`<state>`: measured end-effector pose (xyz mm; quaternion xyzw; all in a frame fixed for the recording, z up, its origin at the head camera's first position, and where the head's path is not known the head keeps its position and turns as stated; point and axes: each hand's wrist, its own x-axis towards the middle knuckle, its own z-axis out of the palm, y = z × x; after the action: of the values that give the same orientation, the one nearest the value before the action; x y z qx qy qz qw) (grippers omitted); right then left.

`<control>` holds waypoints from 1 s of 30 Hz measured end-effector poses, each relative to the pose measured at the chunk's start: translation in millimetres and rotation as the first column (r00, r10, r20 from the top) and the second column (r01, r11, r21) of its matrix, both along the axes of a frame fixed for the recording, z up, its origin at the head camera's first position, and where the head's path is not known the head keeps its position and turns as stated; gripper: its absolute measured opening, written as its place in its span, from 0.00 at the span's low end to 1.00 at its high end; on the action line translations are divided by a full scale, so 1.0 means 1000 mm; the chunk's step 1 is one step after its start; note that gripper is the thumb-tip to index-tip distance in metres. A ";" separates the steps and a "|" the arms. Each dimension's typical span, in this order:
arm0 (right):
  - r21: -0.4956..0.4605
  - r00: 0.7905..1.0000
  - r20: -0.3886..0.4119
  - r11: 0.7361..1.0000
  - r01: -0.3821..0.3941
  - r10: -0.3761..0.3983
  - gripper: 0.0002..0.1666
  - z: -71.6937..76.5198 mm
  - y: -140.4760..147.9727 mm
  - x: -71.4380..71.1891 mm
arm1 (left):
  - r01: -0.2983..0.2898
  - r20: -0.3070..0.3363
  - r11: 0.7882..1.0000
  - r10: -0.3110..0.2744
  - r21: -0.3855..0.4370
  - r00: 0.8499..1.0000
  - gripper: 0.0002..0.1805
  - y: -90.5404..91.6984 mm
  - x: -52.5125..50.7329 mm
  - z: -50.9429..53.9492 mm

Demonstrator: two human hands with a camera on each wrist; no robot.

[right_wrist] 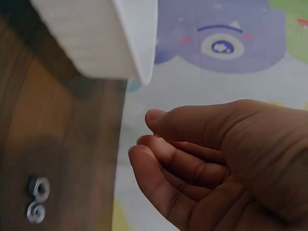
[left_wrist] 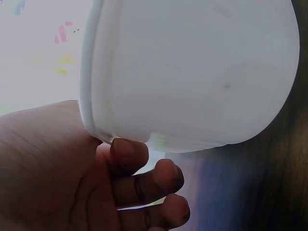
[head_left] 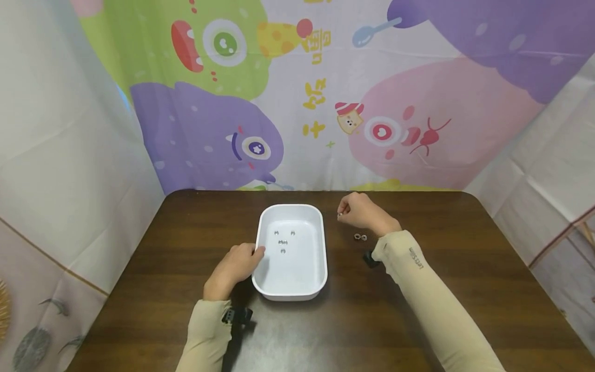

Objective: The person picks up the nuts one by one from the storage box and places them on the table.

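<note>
A white rectangular tray stands on the table with several small metal nuts scattered on its floor. At its left side my left hand grips the rim, thumb over the edge and curled fingers outside, as the left wrist view shows. To the right of the tray, above the table, my right hand pinches a small metal nut between thumb and fingertips; the right wrist view hides most of it. Below that hand, two more nuts lie side by side on the tabletop.
The dark brown wooden table ends at a cartoon-printed curtain behind the tray. Pale cloth walls hang on both sides. Each wrist carries a small black camera near the sleeve's cuff.
</note>
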<state>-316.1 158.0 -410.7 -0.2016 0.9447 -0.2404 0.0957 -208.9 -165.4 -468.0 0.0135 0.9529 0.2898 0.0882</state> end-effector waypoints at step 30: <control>0.076 0.983 0.159 0.994 0.077 -0.089 0.05 -0.043 0.068 0.008 | 0.009 -0.005 1.000 -0.009 0.009 1.000 0.22 0.000 0.001 0.003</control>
<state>-307.7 226.4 -453.2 -0.1383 0.9491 -0.2267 0.1693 -208.1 -165.5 -465.3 0.0189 0.9518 0.2936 0.0870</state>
